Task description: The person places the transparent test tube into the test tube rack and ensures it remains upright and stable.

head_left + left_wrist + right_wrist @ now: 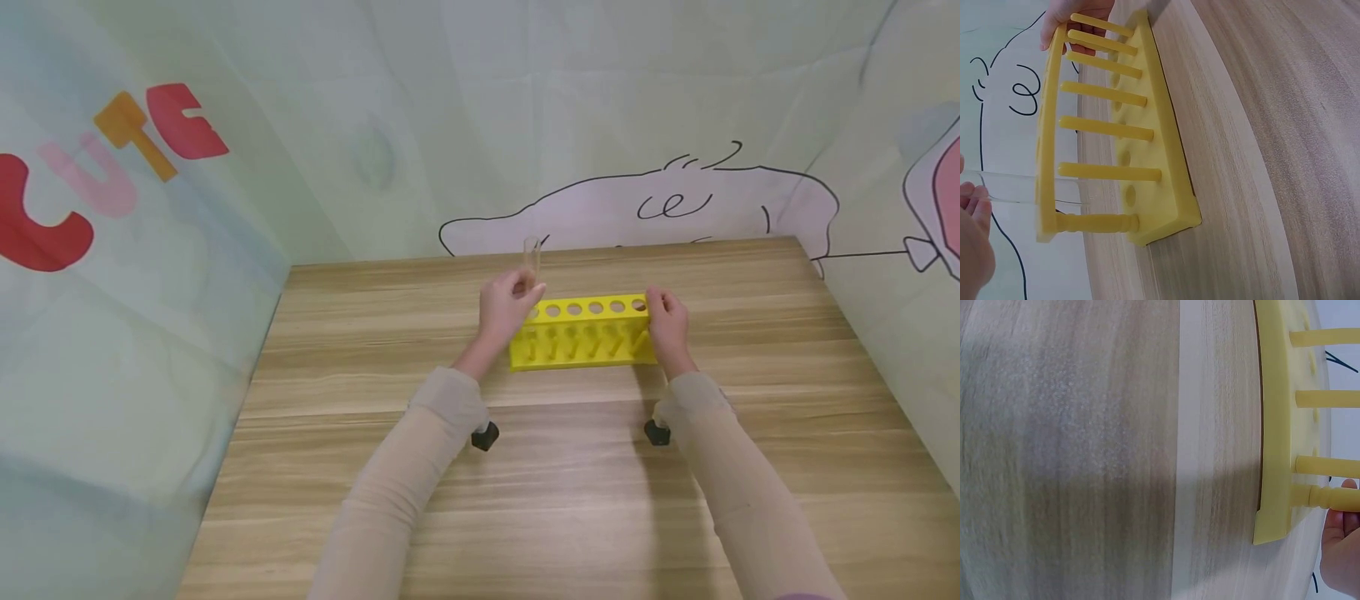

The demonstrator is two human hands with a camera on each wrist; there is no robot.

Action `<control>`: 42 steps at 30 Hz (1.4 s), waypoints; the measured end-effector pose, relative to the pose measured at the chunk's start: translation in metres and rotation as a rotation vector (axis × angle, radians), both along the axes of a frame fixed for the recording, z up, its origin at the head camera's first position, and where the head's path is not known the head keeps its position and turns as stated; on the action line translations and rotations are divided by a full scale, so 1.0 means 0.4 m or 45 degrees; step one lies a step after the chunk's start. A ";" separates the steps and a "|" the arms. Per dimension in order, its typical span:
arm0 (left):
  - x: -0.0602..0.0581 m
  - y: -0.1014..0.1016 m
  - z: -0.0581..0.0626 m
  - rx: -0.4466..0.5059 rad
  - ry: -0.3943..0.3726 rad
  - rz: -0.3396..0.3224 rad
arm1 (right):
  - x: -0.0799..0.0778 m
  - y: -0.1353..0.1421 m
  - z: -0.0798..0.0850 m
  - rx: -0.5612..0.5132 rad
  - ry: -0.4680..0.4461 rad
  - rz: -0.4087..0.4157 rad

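ok so the left hand [507,310] has a clear tube [532,252] pinched between thumb and fingers, with its top end poking up past them; the right hand [667,321] has its fingers curled around the far end of a yellow rack [585,320], so neither one's free. The rack stands upright on the tabletop [570,467] and fills the gap between the two hands; from the left wrist you can see the tube runs down through the end hole of the top plate [1046,131], right by the left hand, and its lower tip hangs short of the base [1175,187], not touching it as far as I can see.

There's a row of six pegs [1110,172] stretching from one hand to the other; the end post [1341,499] on the right side has the right hand's fingers tucked in behind it; can't make out exactly how much of the rack they wrap, though.

Beige sleeves [405,467] come down to both wrists; past the hands there's a pale backdrop [375,125] with a line-drawn cartoon on it, and way off to the left of the left hand some colourful letters [138,137] spell CUTE.
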State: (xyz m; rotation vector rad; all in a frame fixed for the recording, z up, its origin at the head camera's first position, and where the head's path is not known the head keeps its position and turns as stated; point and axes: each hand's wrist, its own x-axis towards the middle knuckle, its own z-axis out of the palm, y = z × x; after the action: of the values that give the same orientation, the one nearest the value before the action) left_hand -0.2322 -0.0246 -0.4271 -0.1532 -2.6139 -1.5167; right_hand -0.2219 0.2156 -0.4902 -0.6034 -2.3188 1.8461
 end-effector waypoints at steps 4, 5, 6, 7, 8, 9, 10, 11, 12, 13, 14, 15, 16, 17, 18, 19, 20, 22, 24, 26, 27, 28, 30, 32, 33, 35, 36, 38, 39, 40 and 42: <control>0.002 0.001 -0.001 0.007 0.011 -0.004 | -0.001 0.001 -0.001 0.005 -0.009 0.003; 0.002 0.001 -0.001 0.011 0.011 -0.004 | -0.001 0.001 -0.001 0.006 -0.008 0.005; 0.003 0.001 -0.001 0.008 0.009 -0.004 | -0.001 0.001 -0.001 0.008 -0.009 0.005; 0.003 0.001 -0.002 0.005 0.009 -0.005 | -0.001 0.001 -0.001 0.015 -0.011 0.003; 0.004 0.001 -0.002 0.003 0.006 -0.004 | -0.001 0.001 -0.001 0.021 -0.011 0.002; 0.004 0.001 -0.003 0.000 0.005 -0.005 | -0.001 0.001 -0.001 0.022 -0.012 0.002; 0.004 0.001 -0.004 -0.003 0.006 -0.004 | -0.001 0.000 -0.001 0.020 -0.011 0.001; 0.004 0.002 -0.005 -0.005 0.009 -0.004 | -0.001 0.000 -0.001 0.021 -0.013 -0.002; 0.004 0.002 -0.006 -0.010 0.013 -0.005 | -0.001 -0.001 -0.001 0.019 -0.013 -0.004; 0.005 0.002 -0.007 -0.013 0.019 -0.005 | 0.000 -0.001 0.000 0.016 -0.011 -0.005; 0.005 0.002 -0.008 -0.015 0.024 -0.005 | 0.000 -0.001 0.000 0.012 -0.008 -0.005; 0.005 0.002 -0.010 -0.018 0.032 -0.006 | 0.000 -0.001 0.000 0.005 -0.006 -0.008; 0.006 0.002 -0.011 -0.020 0.035 -0.007 | 0.000 -0.001 0.000 0.006 -0.004 -0.010; 0.006 0.002 -0.011 -0.024 0.038 -0.007 | 0.000 -0.001 0.000 0.004 -0.001 -0.010; 0.006 0.003 -0.013 -0.027 0.041 -0.009 | 0.000 -0.001 0.001 0.005 0.002 -0.008; 0.007 0.003 -0.013 -0.031 0.044 -0.011 | 0.001 -0.001 0.001 0.008 0.004 -0.002; 0.007 0.003 -0.014 -0.036 0.048 -0.014 | 0.000 -0.001 0.001 0.012 0.009 0.000; 0.008 0.003 -0.014 -0.050 0.060 -0.017 | 0.001 -0.001 0.001 0.026 0.012 0.006; 0.008 0.002 -0.016 -0.061 0.076 -0.018 | 0.001 -0.001 0.002 0.039 0.013 0.010; 0.008 0.003 -0.017 -0.068 0.087 -0.017 | 0.001 0.000 0.001 0.045 0.013 0.004; 0.008 0.003 -0.018 -0.071 0.086 -0.014 | 0.001 0.000 0.001 0.046 0.011 0.006; 0.008 0.003 -0.020 -0.067 0.082 -0.014 | 0.002 -0.001 0.001 0.044 0.008 0.006; 0.008 0.004 -0.022 -0.060 0.067 -0.012 | 0.002 -0.001 0.001 0.036 0.005 0.007; 0.008 0.005 -0.025 -0.052 0.048 -0.008 | 0.003 -0.001 0.003 0.028 0.001 0.016; 0.008 0.005 -0.026 -0.052 0.040 -0.007 | 0.004 -0.001 0.003 0.025 -0.003 0.019; 0.009 0.006 -0.027 -0.053 0.033 -0.004 | 0.004 0.000 0.005 0.022 -0.014 0.025; 0.009 0.007 -0.028 -0.056 0.035 -0.003 | 0.004 0.000 0.006 0.022 -0.018 0.026; 0.010 0.008 -0.029 -0.058 0.037 0.000 | 0.004 0.000 0.007 0.019 -0.024 0.027; 0.010 0.008 -0.030 -0.059 0.042 0.002 | 0.003 0.000 0.007 0.016 -0.025 0.025; 0.010 0.008 -0.031 -0.062 0.049 0.004 | 0.003 0.000 0.007 0.015 -0.023 0.024; 0.011 0.008 -0.033 -0.061 0.060 0.005 | 0.003 -0.001 0.007 0.016 -0.018 0.019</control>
State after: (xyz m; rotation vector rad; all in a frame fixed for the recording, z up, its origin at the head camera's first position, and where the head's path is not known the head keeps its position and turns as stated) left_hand -0.2279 -0.0213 -0.4404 -0.1851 -2.6136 -1.4319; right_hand -0.2208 0.2154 -0.4875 -0.6013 -2.3487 1.8378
